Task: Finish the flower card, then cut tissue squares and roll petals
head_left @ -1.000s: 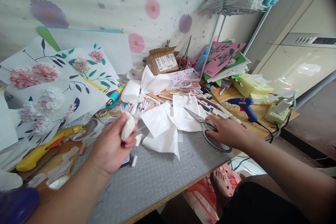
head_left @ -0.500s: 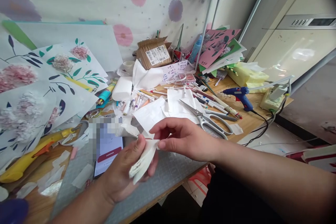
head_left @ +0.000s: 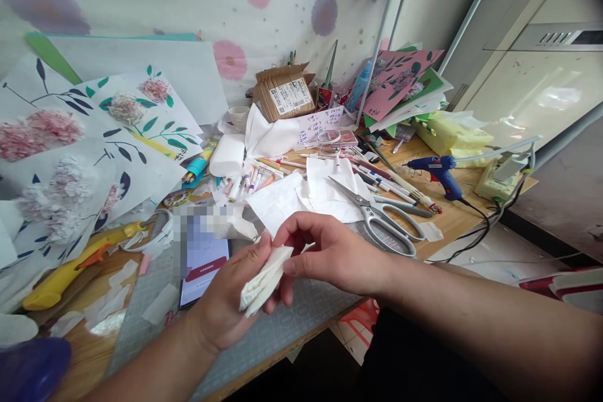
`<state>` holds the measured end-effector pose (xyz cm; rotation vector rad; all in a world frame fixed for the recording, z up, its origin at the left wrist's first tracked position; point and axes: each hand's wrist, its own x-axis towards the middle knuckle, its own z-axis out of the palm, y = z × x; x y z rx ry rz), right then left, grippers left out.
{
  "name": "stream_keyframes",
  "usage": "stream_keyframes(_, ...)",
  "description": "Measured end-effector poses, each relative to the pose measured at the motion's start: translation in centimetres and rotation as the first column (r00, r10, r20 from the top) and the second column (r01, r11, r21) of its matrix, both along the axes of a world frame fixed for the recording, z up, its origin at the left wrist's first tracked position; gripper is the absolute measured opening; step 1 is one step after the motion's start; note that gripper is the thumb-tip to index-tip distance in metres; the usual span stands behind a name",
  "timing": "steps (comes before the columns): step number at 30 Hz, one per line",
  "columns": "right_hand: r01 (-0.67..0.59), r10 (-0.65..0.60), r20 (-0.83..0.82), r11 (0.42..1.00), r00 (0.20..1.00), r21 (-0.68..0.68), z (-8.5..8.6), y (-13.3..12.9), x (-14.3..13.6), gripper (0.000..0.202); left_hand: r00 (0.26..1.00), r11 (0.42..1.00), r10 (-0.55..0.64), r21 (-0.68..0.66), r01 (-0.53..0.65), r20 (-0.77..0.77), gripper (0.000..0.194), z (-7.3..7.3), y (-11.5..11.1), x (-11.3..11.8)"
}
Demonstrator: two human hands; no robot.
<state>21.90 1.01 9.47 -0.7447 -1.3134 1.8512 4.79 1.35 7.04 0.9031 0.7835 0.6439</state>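
A folded wad of white tissue paper point(head_left: 264, 281) is pinched in my left hand point(head_left: 230, 301), its layered end pointing toward me. My right hand point(head_left: 325, 251) closes on the far edge of the same tissue, thumb and fingers together; the fingertips are partly hidden behind it. Both hands are above the grey cutting mat point(head_left: 264, 355). Left of them lies a phone point(head_left: 202, 282) with its screen lit. Large scissors point(head_left: 377, 217) with grey handles rest beyond my right hand, partly over white paper sheets point(head_left: 330, 188).
A blue glue gun point(head_left: 438, 173) stands at the right, its cord near a power strip point(head_left: 499, 179). Scattered pens point(head_left: 249, 179) lie behind the papers. A yellow glue gun point(head_left: 70, 270) and flower pictures point(head_left: 61, 195) are at left. A cardboard box point(head_left: 285, 94) sits at the back.
The view has shifted slightly, so the scene appears farther right. My left hand has turned the tissue a little, and its folded end looks more bunched. Both hands still hold it.
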Motion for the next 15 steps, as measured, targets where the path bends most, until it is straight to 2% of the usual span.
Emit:
stream_keyframes(3, 0.052, -0.054, 0.130, 0.998, 0.990, 0.023, -0.1, -0.3, 0.1, 0.021, 0.998, 1.000, -0.003, 0.027, 0.004, -0.068, 0.056, 0.2, -0.2, 0.2)
stream_keyframes(5, 0.141, -0.183, 0.270, 0.976, 0.945, 0.166, -0.3, -0.6, 0.2, 0.022, 0.996, 0.999, 0.019, 0.033, -0.016, -0.087, 0.052, 0.2, -0.4, 0.4)
stream_keyframes(7, 0.201, -0.341, 0.346, 0.902, 0.874, 0.381, -0.6, -0.9, 0.3, 0.019, 0.995, 0.999, 0.033, 0.024, -0.031, -0.090, 0.047, 0.0, -0.6, 0.5)
stream_keyframes(9, 0.227, -0.437, 0.331, 0.825, 0.836, 0.517, -0.9, -1.1, 0.5, 0.009, 0.996, 0.998, 0.043, 0.047, -0.039, -0.079, 0.046, -0.4, -0.8, 0.5)
stream_keyframes(10, 0.250, -0.460, 0.313, 0.811, 0.831, 0.529, -1.1, -1.2, 0.6, 0.005, 0.997, 0.997, 0.044, 0.066, -0.040, -0.066, 0.049, -0.6, -0.8, 0.4)
stream_keyframes(11, 0.286, -0.475, 0.297, 0.814, 0.828, 0.506, -1.2, -1.2, 0.7, 0.010, 0.998, 0.995, 0.035, 0.096, -0.031, -0.045, 0.054, -0.7, -0.7, 0.4)
stream_keyframes(13, 0.366, -0.482, 0.272, 0.848, 0.833, 0.382, -1.4, -1.2, 0.7, 0.019, 1.000, 0.984, -0.002, 0.180, 0.003, -0.005, 0.064, -0.8, -0.7, 0.3)
stream_keyframes(15, 0.406, -0.460, 0.251, 0.882, 0.852, 0.240, -1.7, -1.3, 0.6, 0.020, 0.999, 0.963, -0.053, 0.266, 0.049, 0.007, 0.066, -0.7, -0.7, 0.3)
